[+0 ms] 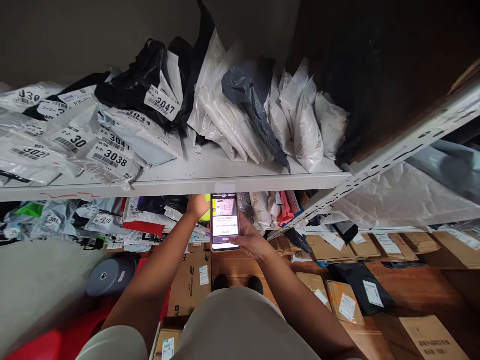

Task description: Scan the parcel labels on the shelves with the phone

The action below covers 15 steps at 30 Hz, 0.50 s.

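Observation:
A lit phone [225, 225] is upright in front of me, just below the edge of the upper shelf [210, 172]. My right hand [250, 239] is wrapped round its right side, with the thumb on the lower part of the screen. My left hand [198, 206] is at the phone's upper left, beside something yellow-green [206, 207]; its fingers are mostly hidden and what they hold, if anything, is unclear. On the shelf above stand white and dark plastic parcels, among them a black one [162, 102] labelled 3047.
A lower shelf holds more bagged parcels [105, 219]. Cardboard boxes [191, 285] stand on the floor near my feet, others [345, 302] to the right. A perforated metal post [412, 142] slants at the right. A grey round container [111, 275] stands at the lower left.

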Motion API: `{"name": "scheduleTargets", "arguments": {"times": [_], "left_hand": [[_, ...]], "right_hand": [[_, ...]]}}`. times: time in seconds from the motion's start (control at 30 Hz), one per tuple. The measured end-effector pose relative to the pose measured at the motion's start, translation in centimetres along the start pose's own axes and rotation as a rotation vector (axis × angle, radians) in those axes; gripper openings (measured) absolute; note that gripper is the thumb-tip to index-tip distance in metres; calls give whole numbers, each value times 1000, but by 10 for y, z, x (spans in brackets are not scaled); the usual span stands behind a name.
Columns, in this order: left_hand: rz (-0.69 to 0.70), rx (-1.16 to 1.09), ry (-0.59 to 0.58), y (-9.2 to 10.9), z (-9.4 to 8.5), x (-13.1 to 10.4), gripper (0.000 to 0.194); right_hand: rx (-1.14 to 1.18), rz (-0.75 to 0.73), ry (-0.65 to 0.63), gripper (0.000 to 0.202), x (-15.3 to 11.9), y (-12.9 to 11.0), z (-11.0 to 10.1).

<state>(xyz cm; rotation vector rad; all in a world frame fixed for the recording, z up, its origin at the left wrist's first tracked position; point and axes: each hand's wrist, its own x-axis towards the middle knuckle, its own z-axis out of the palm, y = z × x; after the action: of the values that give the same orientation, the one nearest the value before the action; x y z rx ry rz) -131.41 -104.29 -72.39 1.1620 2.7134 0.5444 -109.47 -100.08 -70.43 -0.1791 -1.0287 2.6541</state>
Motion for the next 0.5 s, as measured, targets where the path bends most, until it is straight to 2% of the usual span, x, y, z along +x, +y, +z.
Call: {"name": "scheduleTargets", "arguments": {"times": [0.13, 0.3, 0.4, 0.5], "left_hand": [[-22, 120, -47, 3, 6, -7, 19], [-105, 171, -34, 3, 10, -9, 20], [-136, 147, -27, 4, 13, -8, 13], [-119, 76, -29, 5, 16, -1, 10]], "right_hand": [[9, -4, 92, 59, 0, 2, 2], [10, -7, 204, 42, 2, 6, 6], [8, -1, 219, 45, 0, 5, 9], [17, 11, 206, 57, -5, 3, 12]]}}
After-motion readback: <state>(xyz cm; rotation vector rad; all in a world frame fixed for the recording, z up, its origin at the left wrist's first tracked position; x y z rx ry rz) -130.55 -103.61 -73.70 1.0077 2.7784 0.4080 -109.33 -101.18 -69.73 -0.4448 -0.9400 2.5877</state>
